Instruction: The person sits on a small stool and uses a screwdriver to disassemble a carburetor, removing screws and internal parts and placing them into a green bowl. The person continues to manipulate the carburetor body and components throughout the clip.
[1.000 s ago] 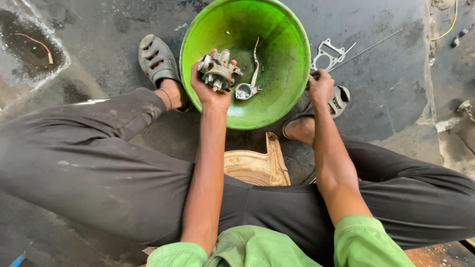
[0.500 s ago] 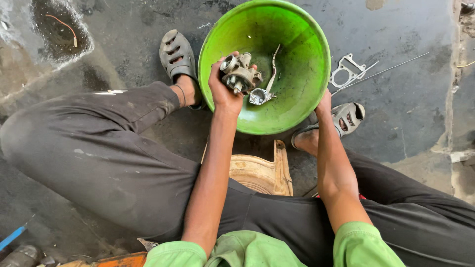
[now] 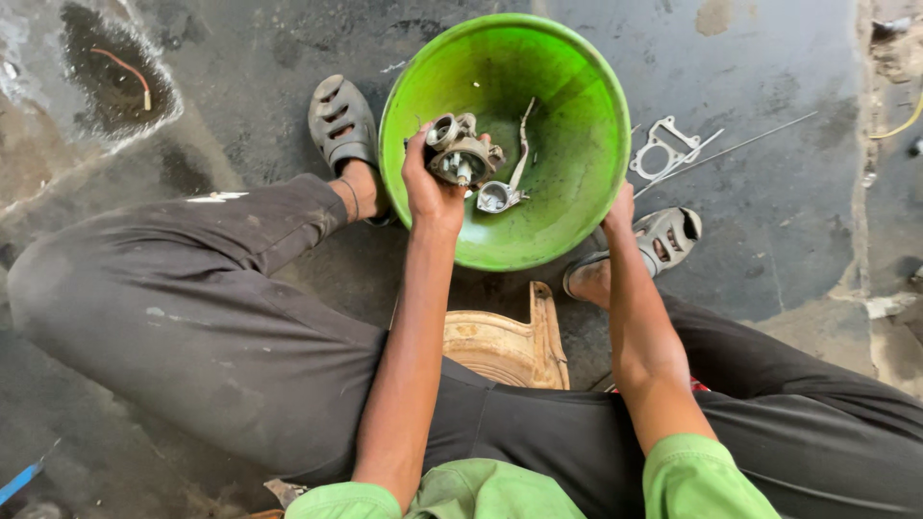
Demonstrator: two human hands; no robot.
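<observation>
While the green basin (image 3: pixel 577 144) stands tilted on the stained floor (image 3: pixel 769 240) between the person's sandalled feet, the left hand (image 3: pixel 430 187) holds a carburettor (image 3: pixel 460 154) over its hollow. Grey, grimy cast metal with round ports and a brass stem, it sits above the palm, fingers wrapped round its left side, its bore facing up toward the camera. A small metal part (image 3: pixel 500 192) lies below it. The right hand (image 3: pixel 620 207) grips the basin's rim.

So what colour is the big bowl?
Bright green: the bowl shows best in the head view, with the left hand over it.
</observation>
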